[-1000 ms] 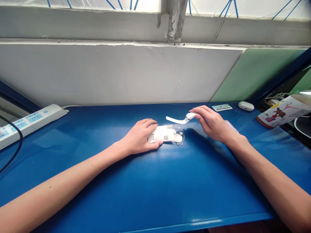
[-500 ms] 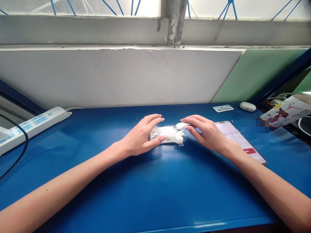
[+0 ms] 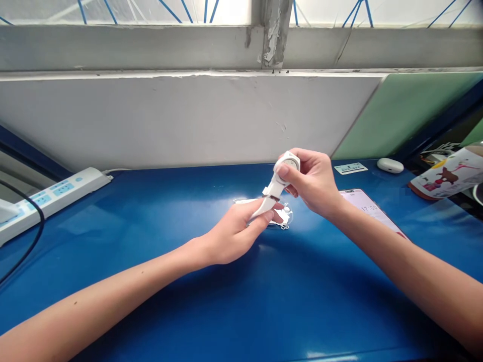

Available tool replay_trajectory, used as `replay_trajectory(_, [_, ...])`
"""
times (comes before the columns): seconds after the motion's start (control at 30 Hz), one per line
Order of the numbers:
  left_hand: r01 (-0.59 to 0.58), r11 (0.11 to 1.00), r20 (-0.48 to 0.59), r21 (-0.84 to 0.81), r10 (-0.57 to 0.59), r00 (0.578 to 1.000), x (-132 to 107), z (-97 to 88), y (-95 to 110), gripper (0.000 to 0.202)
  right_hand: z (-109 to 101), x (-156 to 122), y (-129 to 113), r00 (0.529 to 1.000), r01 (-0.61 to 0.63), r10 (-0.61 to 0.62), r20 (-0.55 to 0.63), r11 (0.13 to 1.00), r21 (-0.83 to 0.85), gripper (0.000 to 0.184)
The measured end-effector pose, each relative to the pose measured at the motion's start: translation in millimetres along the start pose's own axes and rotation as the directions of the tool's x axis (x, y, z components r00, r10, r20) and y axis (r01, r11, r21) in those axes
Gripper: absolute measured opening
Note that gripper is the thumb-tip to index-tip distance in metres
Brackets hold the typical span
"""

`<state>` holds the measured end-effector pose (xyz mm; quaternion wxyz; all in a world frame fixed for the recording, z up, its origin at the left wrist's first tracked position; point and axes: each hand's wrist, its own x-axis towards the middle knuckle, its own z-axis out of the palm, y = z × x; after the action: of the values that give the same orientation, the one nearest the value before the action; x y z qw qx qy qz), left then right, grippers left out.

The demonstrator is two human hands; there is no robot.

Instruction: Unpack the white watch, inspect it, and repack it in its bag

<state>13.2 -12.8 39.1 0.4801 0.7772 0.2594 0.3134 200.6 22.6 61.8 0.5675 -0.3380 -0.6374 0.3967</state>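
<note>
A white watch-like device [image 3: 289, 163] with a round body and a white strap [image 3: 268, 197] is held above the blue table [image 3: 226, 301]. My right hand [image 3: 313, 183] grips the round body between thumb and fingers. My left hand [image 3: 241, 231] pinches the lower end of the strap. Under both hands a clear plastic packet [image 3: 285, 217] with white contents lies flat on the table, mostly hidden by my left hand.
A phone [image 3: 372, 210] with a lit screen lies right of my hands. A white power strip [image 3: 49, 193] sits at the far left with a black cable [image 3: 26, 236]. A small label [image 3: 350, 168], a white earbud case [image 3: 390, 165] and a printed package [image 3: 445, 178] lie at the back right.
Both hands rose from the packet on the table. The white device is now lifted, my right hand on its round body, my left hand pinching its strap.
</note>
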Motion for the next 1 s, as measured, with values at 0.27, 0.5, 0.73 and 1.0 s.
replay_trajectory(0.27, [0.309,0.778,0.201,-0.547,-0.236,0.951,5,6.0,-2,0.054,16,-6,12,0.873,-0.487,0.435,0.223,0.809,0.330,0.046])
replay_trajectory(0.5, [0.403,0.520,0.292,-0.753,-0.285,0.913,4,15.2,-13,0.041,17,-14,24,0.742,-0.665,0.429,0.515,0.561,0.493,0.041])
replay_trajectory(0.73, [0.435,0.414,0.286,-0.800,-0.374,0.882,2,16.1,-21,0.037,23,-17,26,0.742,-0.670,0.435,0.510,0.502,0.547,0.036])
replay_trajectory(1.0, [0.482,0.336,0.316,-0.809,-0.444,0.839,-1,20.8,-13,0.034,21,-15,27,0.716,-0.697,0.467,0.519,0.518,0.495,0.041])
